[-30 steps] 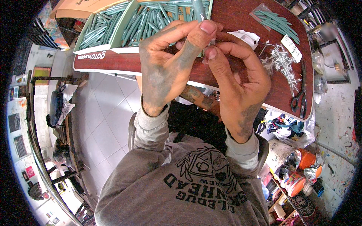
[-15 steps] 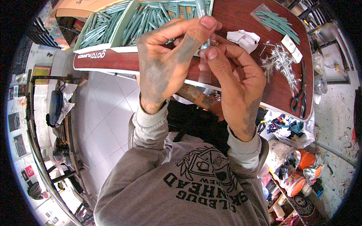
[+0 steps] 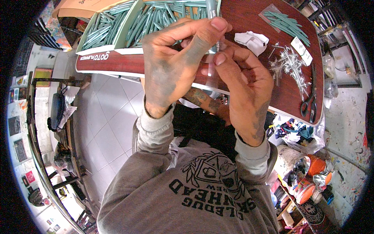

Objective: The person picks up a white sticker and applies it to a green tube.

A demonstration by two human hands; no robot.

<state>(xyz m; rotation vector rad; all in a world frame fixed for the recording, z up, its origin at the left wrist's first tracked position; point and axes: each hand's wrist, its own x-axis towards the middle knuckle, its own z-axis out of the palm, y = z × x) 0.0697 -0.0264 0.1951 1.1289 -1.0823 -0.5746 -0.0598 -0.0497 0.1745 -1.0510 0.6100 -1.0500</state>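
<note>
Upright between my hands is a teal pen [image 3: 211,8], its lower part inside a narrow clear plastic sleeve [image 3: 210,69]. My left hand [image 3: 173,64] pinches the pen between thumb and index finger. Lower down, my right hand [image 3: 249,87] grips the sleeve with its thumb against the fingers. Fingers hide part of the pen, so its lower tip is hard to make out. Behind my left hand, a divided box [image 3: 125,39] holds many teal pens [image 3: 150,21] in its compartments.
On the dark red table [image 3: 241,15], a plastic bag with teal pens [image 3: 286,25] lies at the far right. Nearer are a crumpled white wrapper [image 3: 251,42], a white card [image 3: 301,50], a pile of thin clear pieces [image 3: 290,66] and black scissors [image 3: 309,103]. Another person's tattooed arm [image 3: 204,102] shows beyond.
The pen sits deeper in the clear sleeve, and less of the sleeve hangs below my right thumb. Both hands stay nearly in place, with slight finger shifts.
</note>
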